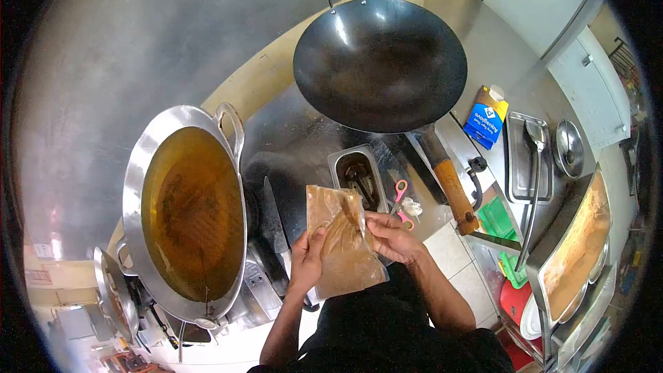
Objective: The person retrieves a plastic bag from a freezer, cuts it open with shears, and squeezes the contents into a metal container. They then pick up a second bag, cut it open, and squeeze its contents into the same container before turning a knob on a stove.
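A clear plastic bag of brown, paste-like filling (345, 262) is held up in front of my body. My left hand (308, 262) grips its left side, thumb across the front. On the other side, my right hand (392, 237) has its fingers closed on the bag's right edge near the top. Just beyond the bag is a small steel container (376, 166) with dark contents and a utensil in it. Pink-handled scissors (400, 192) lie close to my right hand, beside a crumpled whitish scrap (411, 207). A knife (274, 214) rests left of the bag.
A wide metal pan of brownish oil (138, 186) stands at left. A dark wok (380, 62) with a wooden handle (449, 183) sits ahead. To the right are a blue-yellow carton (486, 121), a steel tray (521, 183), a ladle (533, 214), a bowl (569, 148) and a food-smeared deep tray (550, 283).
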`<state>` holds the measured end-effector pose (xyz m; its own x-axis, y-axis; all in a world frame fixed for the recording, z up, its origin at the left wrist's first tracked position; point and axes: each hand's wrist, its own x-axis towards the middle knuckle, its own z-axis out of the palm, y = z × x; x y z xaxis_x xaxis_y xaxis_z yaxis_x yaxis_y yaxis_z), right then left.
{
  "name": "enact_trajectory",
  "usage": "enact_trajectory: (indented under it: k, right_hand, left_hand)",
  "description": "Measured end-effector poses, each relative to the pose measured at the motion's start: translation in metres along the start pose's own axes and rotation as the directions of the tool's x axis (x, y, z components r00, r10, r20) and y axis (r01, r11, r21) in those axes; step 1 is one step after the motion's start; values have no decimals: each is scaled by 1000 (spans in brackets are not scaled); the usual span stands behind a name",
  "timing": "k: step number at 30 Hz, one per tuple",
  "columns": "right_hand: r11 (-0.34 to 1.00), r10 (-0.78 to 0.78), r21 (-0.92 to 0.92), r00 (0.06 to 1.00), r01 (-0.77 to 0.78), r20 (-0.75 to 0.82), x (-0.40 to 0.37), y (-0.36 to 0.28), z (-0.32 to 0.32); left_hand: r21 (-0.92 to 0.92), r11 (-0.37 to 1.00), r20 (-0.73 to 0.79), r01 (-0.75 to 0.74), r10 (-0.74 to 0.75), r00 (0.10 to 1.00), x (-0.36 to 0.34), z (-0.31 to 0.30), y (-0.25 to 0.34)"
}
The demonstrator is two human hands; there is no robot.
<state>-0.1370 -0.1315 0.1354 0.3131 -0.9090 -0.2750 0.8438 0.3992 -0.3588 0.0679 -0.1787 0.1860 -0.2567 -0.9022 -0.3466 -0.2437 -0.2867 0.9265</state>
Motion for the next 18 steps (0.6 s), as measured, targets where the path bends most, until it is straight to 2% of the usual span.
enact_trajectory:
  k: [2,5,8,11,14,15,17,18]
  right_hand:
    - [997,7,-73,997,-13,-78,5,11,-17]
    - [999,3,-40,1000,-4,-26,4,3,-5]
    - [956,-40,-293,993,5,-115,9,5,-5]
    - [951,-139,-301,969,73,-205,14,13,9]
    - [814,-277,-573,931,95,-240,13,21,13]
    - [792,-318,-602,913,108,-256,15,29,8]
    - [741,-402,-658,872,130,-281,22,50,-6]
    - [790,-390,-598,866,139,-313,23,53,-2]
  left_hand:
    - [28,999,21,-16,15,1000,5,1,4]
    - [105,994,58,-10,4,998,5,5,6]
    - [158,986,112,-49,31,993,0,11,20]
    - [172,980,145,-96,71,987,-2,18,9]
    - [111,992,151,-54,37,988,-8,25,6]
    - [160,979,173,-123,95,980,-8,26,8]
    - [203,976,188,-84,46,981,-10,24,7]
    - [223,972,196,-68,23,980,-11,24,8]
